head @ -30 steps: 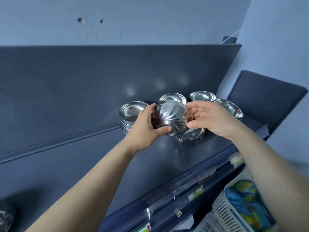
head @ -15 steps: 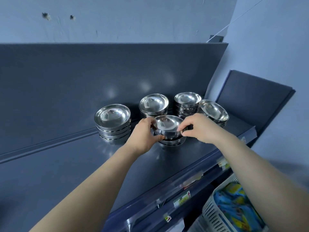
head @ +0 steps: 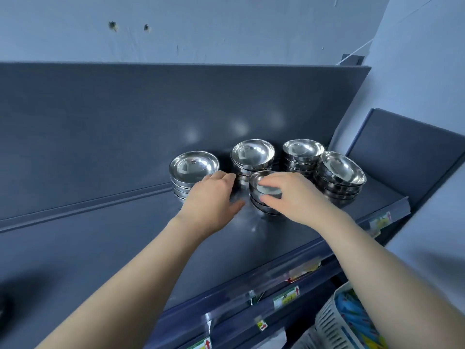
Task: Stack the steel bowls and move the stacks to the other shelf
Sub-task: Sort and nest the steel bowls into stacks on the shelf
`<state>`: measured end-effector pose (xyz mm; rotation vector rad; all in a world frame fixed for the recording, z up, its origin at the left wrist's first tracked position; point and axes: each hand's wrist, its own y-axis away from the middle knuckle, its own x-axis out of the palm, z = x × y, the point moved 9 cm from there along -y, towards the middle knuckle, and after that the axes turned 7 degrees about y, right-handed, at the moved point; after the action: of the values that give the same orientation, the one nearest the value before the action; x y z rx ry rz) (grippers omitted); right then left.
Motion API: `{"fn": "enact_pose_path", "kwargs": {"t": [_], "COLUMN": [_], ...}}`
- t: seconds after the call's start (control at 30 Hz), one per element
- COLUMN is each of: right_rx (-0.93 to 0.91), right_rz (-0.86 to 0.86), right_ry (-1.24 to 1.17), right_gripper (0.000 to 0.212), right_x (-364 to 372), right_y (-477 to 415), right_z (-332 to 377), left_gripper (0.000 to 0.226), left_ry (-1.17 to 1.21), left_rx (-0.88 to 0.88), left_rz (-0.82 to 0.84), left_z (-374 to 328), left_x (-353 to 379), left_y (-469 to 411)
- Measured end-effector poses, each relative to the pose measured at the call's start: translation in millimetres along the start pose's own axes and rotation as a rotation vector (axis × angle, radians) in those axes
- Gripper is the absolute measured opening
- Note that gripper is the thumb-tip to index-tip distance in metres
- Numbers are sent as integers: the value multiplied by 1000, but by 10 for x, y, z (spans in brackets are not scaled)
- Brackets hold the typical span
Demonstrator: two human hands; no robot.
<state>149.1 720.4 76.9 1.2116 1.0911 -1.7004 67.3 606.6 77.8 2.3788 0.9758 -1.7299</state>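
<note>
hands: left hand (head: 211,197) and right hand (head: 294,197), both bare
forearms: left forearm (head: 141,273) and right forearm (head: 382,268), bare from wrist to lower edge of view
nails: short, plain, seen on right thumb only

Shelf-edge labels (head: 286,297) show red arrows — their print unreadable.

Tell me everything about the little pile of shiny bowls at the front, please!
The front pile is a few shiny steel bowls nested together, open side up, standing on the dark shelf ahead of four other piles. The right hand holds its top bowl, fingers over the rim, thumb on the near side.
</note>
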Motion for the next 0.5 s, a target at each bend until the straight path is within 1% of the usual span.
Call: {"fn": "enact_pose_path", "kwargs": {"t": [0.1,0.2,0.23,0.4,0.5], "right_rx": [-76,-182,-207,-330,-392], "right_rz": [-7,36,57,120,190], "right_ry": [-7,-46,-55,-80,-108], "right_gripper": [34,28,27,36,40], "right_x": [102,294,373,713,902], "right_y": [-78,-152,-170,-215,-182], "right_z": [489,1054,1239,2155,2684], "left_gripper": [41,42,44,50,54], "left_ry": [-103,-138,-147,-193,-228], "left_rx": [-46,-138,-174,-390,-516], "left_rz": [-41,-58,-61,-74,-65], "left_z": [247,613,746,1426,1812], "left_x": [-308,-583,-673,-1107,-1341], "left_y": [305,683,820,1557,2022]}}
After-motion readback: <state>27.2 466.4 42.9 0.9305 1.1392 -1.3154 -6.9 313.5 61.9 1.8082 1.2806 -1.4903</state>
